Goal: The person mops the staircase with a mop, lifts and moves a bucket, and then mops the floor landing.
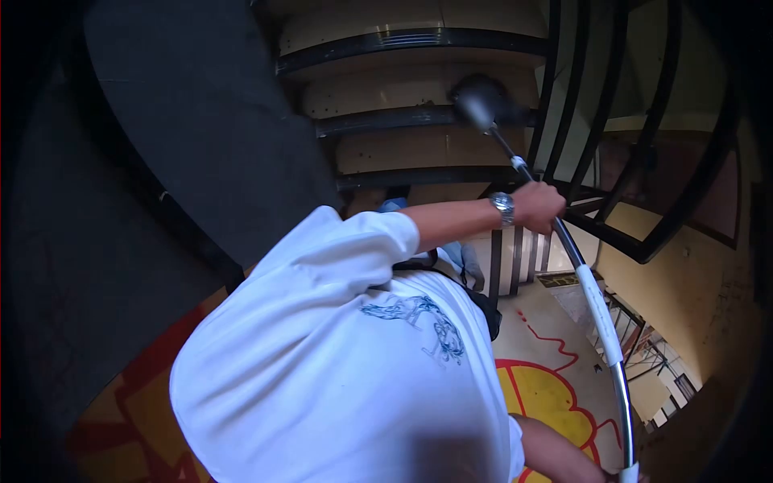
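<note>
My left hand [539, 208], with a metal watch [503, 208] on the wrist, is wrapped round a long silver pole [568, 241]. A white sleeve [598, 310] covers part of the pole below that hand. The pole's far end carries a dark, rounded head [481, 102], blurred, over the stair treads; I cannot tell its exact kind. At the bottom right edge my right hand [636, 477] is closed about the pole's near end, beside a white collar, and mostly cut off by the frame.
Stairs [403, 149] with dark-edged treads rise ahead. Dark metal railing bars [576, 105] stand at the right, near the pole. A dark panel [201, 105] lies left of the stairs. Red and yellow painted graffiti [543, 394] shows below. My white shirt [322, 362] fills the lower middle.
</note>
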The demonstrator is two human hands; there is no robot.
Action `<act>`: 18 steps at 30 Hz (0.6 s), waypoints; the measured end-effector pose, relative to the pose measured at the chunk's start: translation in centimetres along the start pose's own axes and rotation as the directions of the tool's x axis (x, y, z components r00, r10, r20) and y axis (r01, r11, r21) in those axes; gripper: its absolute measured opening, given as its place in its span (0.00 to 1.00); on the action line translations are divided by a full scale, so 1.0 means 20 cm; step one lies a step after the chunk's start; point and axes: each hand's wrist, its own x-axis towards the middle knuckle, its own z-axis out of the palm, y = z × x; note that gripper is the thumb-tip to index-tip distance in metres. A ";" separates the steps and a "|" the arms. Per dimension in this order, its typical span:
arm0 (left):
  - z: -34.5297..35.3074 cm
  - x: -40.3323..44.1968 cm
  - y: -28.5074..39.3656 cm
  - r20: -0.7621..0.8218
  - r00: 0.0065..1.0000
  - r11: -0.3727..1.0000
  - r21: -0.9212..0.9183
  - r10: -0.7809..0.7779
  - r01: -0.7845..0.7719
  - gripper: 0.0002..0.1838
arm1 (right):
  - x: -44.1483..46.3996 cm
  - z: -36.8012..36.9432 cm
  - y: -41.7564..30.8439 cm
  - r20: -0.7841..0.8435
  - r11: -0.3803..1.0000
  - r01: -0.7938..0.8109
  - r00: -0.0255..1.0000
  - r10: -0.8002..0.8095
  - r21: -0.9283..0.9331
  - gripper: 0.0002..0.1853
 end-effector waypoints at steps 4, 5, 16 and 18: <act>-0.17 -0.35 -0.20 -0.109 0.981 0.986 -0.044 -0.163 0.159 0.12 | 0.13 0.03 0.20 -0.116 0.717 -0.083 0.968 0.223 0.693 0.10; -0.21 -0.44 -0.26 -0.121 0.963 0.971 -0.021 -0.240 0.239 0.12 | 0.14 0.11 0.28 -0.277 0.280 0.176 0.883 0.378 0.944 0.10; -0.29 -0.92 -0.63 -0.494 0.765 0.888 -0.037 -0.414 0.458 0.14 | 0.02 0.30 0.74 0.204 0.805 -0.385 0.923 0.326 0.452 0.09; -0.28 -0.84 -0.54 -0.452 0.802 0.907 -0.036 -0.390 0.420 0.13 | 0.06 0.16 0.63 0.338 0.721 -0.496 0.866 0.369 0.484 0.14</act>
